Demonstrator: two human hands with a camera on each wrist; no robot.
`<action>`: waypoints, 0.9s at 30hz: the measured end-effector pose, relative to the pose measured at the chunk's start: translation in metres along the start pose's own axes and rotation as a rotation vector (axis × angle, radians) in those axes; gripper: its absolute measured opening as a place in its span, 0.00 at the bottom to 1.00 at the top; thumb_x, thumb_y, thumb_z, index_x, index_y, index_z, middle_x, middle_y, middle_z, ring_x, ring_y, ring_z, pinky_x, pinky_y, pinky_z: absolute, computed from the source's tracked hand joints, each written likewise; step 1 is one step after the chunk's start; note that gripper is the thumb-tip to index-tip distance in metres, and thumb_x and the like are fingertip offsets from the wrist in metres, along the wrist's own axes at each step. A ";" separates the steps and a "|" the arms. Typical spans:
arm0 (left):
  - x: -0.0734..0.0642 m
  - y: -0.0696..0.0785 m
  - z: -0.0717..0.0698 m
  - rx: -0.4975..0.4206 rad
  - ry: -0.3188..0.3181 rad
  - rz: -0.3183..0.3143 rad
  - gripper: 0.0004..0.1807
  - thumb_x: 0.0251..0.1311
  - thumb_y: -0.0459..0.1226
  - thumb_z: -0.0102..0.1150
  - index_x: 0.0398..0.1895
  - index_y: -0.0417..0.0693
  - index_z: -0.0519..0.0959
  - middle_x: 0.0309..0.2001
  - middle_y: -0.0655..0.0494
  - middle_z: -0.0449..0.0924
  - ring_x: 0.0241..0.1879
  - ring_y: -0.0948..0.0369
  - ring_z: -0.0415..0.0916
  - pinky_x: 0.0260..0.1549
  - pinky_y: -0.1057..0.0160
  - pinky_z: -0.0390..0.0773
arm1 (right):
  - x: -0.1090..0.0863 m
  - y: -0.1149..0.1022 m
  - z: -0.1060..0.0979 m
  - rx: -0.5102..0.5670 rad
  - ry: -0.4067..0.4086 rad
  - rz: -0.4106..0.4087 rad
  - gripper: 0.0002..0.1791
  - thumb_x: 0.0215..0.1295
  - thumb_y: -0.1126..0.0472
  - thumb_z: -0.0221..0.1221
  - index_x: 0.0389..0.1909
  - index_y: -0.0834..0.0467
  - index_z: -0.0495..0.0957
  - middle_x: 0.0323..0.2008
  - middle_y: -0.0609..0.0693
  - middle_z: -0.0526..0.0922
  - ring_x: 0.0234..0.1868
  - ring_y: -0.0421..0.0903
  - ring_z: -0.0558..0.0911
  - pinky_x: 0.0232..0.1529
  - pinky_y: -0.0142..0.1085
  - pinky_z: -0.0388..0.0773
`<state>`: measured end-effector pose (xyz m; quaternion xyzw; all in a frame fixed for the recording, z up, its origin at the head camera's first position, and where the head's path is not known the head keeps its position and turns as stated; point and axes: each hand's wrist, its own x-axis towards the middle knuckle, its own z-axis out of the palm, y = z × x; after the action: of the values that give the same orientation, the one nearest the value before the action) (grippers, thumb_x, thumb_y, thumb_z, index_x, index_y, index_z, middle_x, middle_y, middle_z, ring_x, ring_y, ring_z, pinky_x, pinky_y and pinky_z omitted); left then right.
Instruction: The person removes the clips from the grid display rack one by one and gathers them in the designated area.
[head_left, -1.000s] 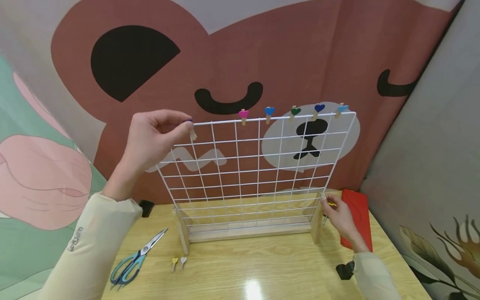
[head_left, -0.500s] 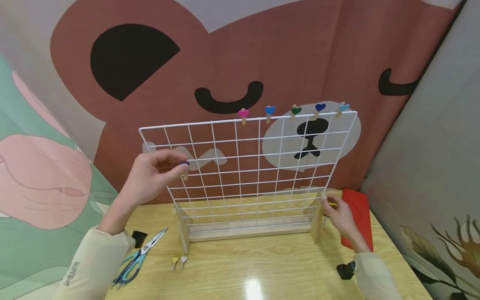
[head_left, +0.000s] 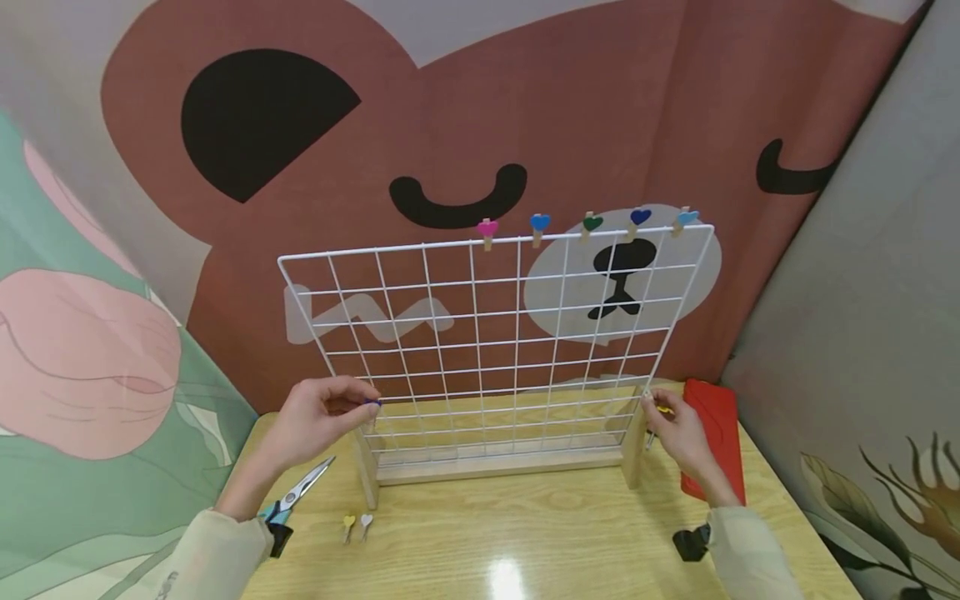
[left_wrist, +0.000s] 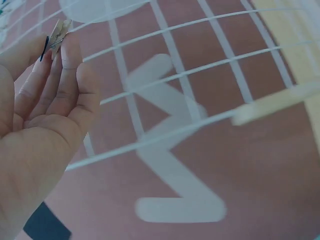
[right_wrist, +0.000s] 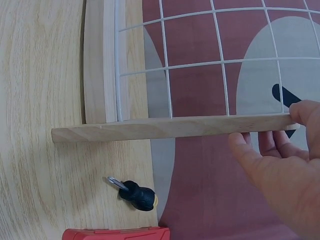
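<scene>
Five heart clips ride the top edge of the white wire grid in the head view, between 12 and 2 o'clock from its centre: pink, blue, green, dark blue, light blue. At 8 o'clock, by the grid's left edge, the left hand pinches a small blue-topped clip between thumb and finger; whether that clip touches the wires I cannot tell. At 4 o'clock the right hand grips the upper end of the right wooden post, and a red case lies just past it. At 7 o'clock a yellow clip and a white clip lie side by side on the table. Scissors lie at 8 o'clock, handles partly hidden by the left wrist.

In the left wrist view the pinched clip sits at about 10 o'clock, its wooden legs and spring showing past the fingertips; the remaining fingers bend loosely beneath.

In the right wrist view the right hand comes in from 4 o'clock, thumb and forefinger on the post's end, other fingers curled behind. A stubby screwdriver lies between 6 and 7 o'clock, with the red case beyond at the bottom edge.
</scene>
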<state>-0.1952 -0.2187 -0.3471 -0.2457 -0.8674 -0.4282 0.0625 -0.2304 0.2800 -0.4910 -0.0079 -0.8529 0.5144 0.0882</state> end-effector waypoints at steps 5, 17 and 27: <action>-0.011 -0.028 0.008 -0.002 -0.017 -0.075 0.05 0.58 0.34 0.65 0.38 0.45 0.83 0.34 0.56 0.84 0.30 0.66 0.81 0.29 0.66 0.80 | 0.000 0.001 0.001 0.000 0.014 -0.002 0.24 0.74 0.54 0.48 0.58 0.72 0.66 0.52 0.69 0.73 0.48 0.63 0.79 0.39 0.30 0.79; -0.029 -0.084 0.022 -0.031 -0.034 -0.266 0.09 0.60 0.34 0.63 0.40 0.37 0.82 0.35 0.50 0.83 0.32 0.64 0.80 0.32 0.66 0.79 | -0.002 -0.004 0.000 0.005 -0.011 0.001 0.27 0.75 0.54 0.48 0.60 0.73 0.64 0.53 0.71 0.71 0.50 0.65 0.78 0.41 0.34 0.80; -0.054 -0.125 0.051 -0.072 -0.076 -0.288 0.09 0.60 0.34 0.63 0.39 0.35 0.81 0.31 0.52 0.82 0.28 0.63 0.79 0.27 0.67 0.78 | 0.000 -0.002 0.000 0.000 0.013 -0.005 0.24 0.74 0.55 0.49 0.58 0.72 0.67 0.51 0.69 0.74 0.48 0.62 0.79 0.37 0.26 0.77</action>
<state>-0.2035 -0.2638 -0.4852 -0.1369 -0.8796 -0.4537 -0.0413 -0.2302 0.2794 -0.4890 -0.0090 -0.8524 0.5142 0.0950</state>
